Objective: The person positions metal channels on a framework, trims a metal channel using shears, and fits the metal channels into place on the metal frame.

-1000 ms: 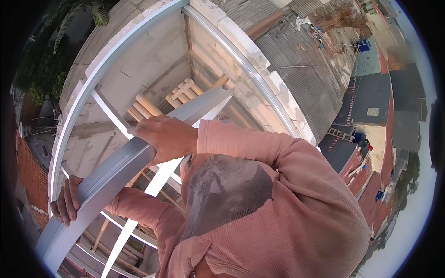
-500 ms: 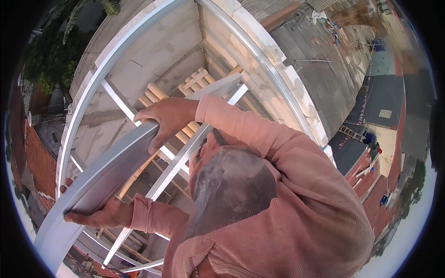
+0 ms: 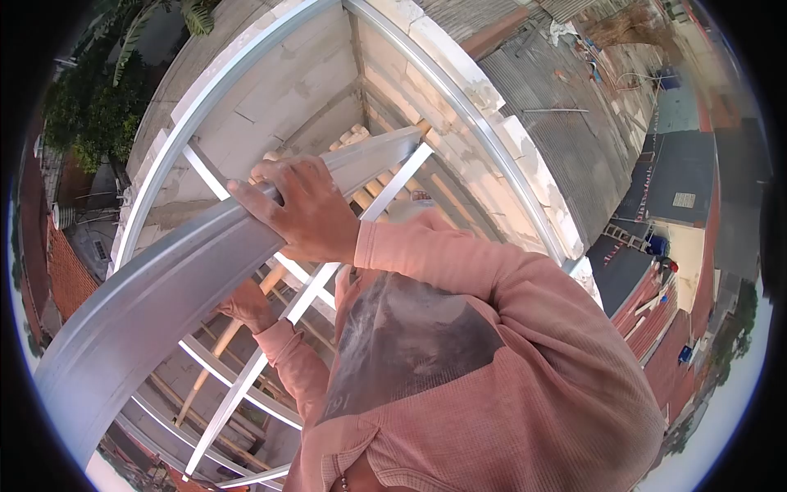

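A long grey metal channel (image 3: 156, 312) runs from the lower left up toward the upper middle, its far end near the block wall. My right hand (image 3: 299, 209) is wrapped over its top edge about midway along, thumb side toward the far end. Below the channel, my left hand (image 3: 248, 305) grips its lower edge; most of those fingers are hidden behind the metal. Thin bright metal struts (image 3: 307, 293) of the roof frame pass beneath the channel and in front of my chest.
Pale block walls (image 3: 279, 82) meet in a corner ahead, with a metal frame rail (image 3: 467, 107) along their tops. Bamboo poles (image 3: 217, 357) lie lower down inside, with deep drops between the struts. Corrugated roofs (image 3: 557, 123) spread to the right, and a tree (image 3: 94, 123) stands left.
The channel has turned so more of its broad side shows, and its far end reaches farther toward the right wall. My left hand has shifted right along the lower edge, closer to my right hand.
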`<move>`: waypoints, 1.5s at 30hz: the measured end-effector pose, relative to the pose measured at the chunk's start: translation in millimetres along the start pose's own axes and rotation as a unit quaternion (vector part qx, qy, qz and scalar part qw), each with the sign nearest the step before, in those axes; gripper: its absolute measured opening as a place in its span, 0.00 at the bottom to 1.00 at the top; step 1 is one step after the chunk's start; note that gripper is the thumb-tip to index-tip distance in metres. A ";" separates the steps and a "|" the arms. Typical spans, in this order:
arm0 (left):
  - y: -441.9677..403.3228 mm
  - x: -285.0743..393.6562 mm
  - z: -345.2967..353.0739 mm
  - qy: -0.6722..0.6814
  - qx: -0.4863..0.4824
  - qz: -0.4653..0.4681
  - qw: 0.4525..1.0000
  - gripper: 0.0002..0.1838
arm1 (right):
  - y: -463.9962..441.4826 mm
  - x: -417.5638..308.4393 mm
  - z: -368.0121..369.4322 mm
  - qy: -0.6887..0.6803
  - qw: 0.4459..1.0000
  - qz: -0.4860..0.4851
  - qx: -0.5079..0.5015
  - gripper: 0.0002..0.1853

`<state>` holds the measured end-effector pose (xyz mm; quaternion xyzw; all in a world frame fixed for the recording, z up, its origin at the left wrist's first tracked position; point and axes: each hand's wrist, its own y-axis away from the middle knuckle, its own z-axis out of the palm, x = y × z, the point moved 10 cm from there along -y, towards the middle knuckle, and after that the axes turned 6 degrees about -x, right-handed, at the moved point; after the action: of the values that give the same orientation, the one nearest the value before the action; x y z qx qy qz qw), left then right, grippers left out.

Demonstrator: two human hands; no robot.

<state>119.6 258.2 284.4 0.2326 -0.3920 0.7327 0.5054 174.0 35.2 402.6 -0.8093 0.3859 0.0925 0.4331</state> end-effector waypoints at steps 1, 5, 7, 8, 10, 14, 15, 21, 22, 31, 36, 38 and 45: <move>30.5 -71.5 -62.4 -0.363 0.034 -0.128 0.922 0.48 | -2.9 1.7 -3.7 0.001 1.000 0.012 -0.001 0.54; 135.0 -271.8 -139.9 -0.568 -0.208 -0.459 0.651 0.61 | -22.1 20.9 -25.1 0.036 0.997 0.049 0.037 0.53; 168.2 -331.7 -159.2 -0.529 -0.290 -0.527 0.598 0.64 | -30.3 32.1 -48.6 0.039 0.993 0.054 0.102 0.50; 177.8 -343.2 -154.9 -0.473 -0.326 -0.597 0.560 0.65 | -35.5 38.1 -55.3 0.032 0.990 0.049 0.129 0.49; 167.3 -314.3 -114.2 -0.406 -0.340 -0.658 0.534 0.63 | -40.6 57.5 -75.2 0.067 0.982 0.059 0.168 0.49; 187.5 -337.5 -129.3 -0.490 -0.356 -0.590 0.534 0.60 | -39.5 75.9 -136.0 0.176 0.929 0.090 0.312 0.48; 179.4 -318.7 -117.2 -0.537 -0.331 -0.565 0.533 0.62 | -41.5 75.2 -149.5 0.168 0.922 0.097 0.336 0.44; 173.9 -301.9 -98.9 -0.655 -0.267 -0.455 0.542 0.53 | -16.0 151.2 -201.3 -0.069 0.932 0.126 0.332 0.37; 168.6 -303.1 -98.2 -0.663 -0.268 -0.446 0.538 0.52 | -12.2 169.6 -200.4 -0.162 0.919 0.129 0.334 0.36; 178.9 -301.6 -88.0 -0.742 -0.256 -0.352 0.510 0.42 | -91.8 177.4 -143.5 -0.545 0.810 0.211 -0.046 0.38; 185.7 -295.4 -90.2 -0.736 -0.252 -0.367 0.511 0.42 | -89.5 168.5 -136.1 -0.510 0.833 0.202 -0.064 0.40; 191.5 -299.6 -97.1 -0.702 -0.279 -0.412 0.510 0.47 | -85.4 162.3 -136.1 -0.492 0.845 0.200 -0.068 0.40; 166.3 -324.9 -122.2 -0.578 -0.273 -0.467 0.611 0.49 | -88.1 138.9 -114.1 -0.466 0.849 0.210 -0.134 0.43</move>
<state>96.6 145.5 -82.9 0.6106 -0.6232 -0.0301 0.4876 310.2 -99.7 460.2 -0.6205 0.2835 0.5988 0.4197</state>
